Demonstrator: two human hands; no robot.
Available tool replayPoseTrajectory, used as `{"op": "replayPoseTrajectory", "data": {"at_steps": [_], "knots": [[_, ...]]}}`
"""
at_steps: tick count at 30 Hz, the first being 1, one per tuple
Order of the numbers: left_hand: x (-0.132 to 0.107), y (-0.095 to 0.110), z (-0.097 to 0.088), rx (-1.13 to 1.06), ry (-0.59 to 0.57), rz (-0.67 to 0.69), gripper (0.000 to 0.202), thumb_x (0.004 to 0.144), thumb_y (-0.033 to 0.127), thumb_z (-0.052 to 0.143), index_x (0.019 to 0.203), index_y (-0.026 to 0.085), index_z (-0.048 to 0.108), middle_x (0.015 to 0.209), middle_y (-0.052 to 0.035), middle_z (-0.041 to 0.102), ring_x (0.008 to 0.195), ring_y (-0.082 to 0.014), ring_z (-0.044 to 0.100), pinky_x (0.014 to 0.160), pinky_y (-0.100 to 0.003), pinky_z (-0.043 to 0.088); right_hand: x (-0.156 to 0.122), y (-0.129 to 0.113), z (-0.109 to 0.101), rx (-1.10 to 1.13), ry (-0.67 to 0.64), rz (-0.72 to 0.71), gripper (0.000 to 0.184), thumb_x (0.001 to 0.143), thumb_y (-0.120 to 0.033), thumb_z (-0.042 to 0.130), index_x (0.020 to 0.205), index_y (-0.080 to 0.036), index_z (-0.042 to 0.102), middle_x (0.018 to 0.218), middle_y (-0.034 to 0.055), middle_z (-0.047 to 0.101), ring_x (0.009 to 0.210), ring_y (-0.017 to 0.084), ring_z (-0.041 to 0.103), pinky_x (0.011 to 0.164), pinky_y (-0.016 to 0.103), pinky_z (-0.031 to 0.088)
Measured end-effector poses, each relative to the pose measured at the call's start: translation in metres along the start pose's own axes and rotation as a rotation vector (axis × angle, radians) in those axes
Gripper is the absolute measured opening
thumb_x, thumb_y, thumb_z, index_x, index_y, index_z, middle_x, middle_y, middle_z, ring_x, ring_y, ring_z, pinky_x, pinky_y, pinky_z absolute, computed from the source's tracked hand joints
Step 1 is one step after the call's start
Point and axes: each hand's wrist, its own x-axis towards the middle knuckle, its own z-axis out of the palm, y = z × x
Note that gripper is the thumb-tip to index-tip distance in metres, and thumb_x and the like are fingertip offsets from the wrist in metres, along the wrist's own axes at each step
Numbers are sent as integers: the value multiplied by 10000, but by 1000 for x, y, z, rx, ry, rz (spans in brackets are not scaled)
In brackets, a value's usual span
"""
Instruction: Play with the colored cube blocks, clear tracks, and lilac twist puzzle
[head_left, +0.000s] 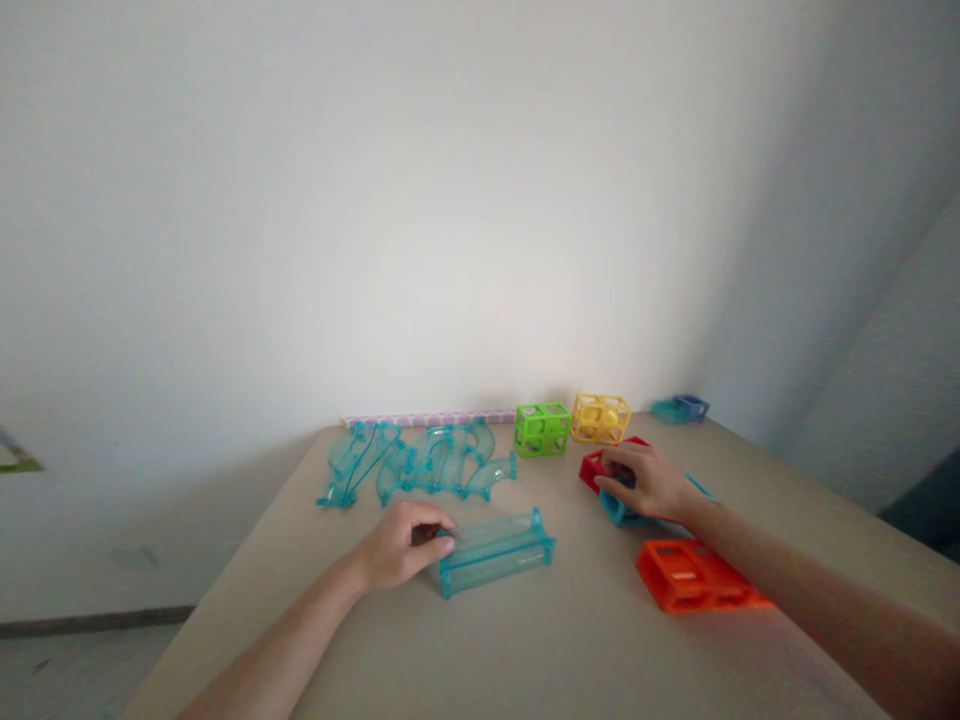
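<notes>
Pinched by the left hand [401,548], the blue tubes [499,560] sat near center; right hand [649,482] was on the red block [591,472], right side, couldn't tell if gripped tbh.

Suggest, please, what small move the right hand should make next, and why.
The right hand should probably take a sure grip on the red block before shifting it: the hand covers part of the block, and a blue piece shows close beside it, which a loose hold might knock.
</notes>
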Motion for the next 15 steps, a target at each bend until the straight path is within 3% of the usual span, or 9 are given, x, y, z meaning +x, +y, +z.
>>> {"op": "replayPoseTrajectory", "data": {"at_steps": [4, 15], "knots": [[0, 1, 0, -2, -4, 4, 206, 826, 314, 575, 824, 138, 683, 728, -20, 619, 669, -133, 519, 617, -230, 364, 0, -4, -2, -102, 17, 28, 187, 818, -358, 523, 722, -198, 547, 685, 29, 610, 623, 169, 520, 599, 273, 348], [0, -2, 0, 2, 4, 7, 224, 828, 332, 577, 835, 136, 687, 737, -29, 637, 670, -136, 530, 613, -228, 369, 0, -3, 0, -54, 14, 53, 123, 754, -285, 516, 762, -189, 591, 622, 8, 590, 554, 148, 501, 552, 252, 352]]}}
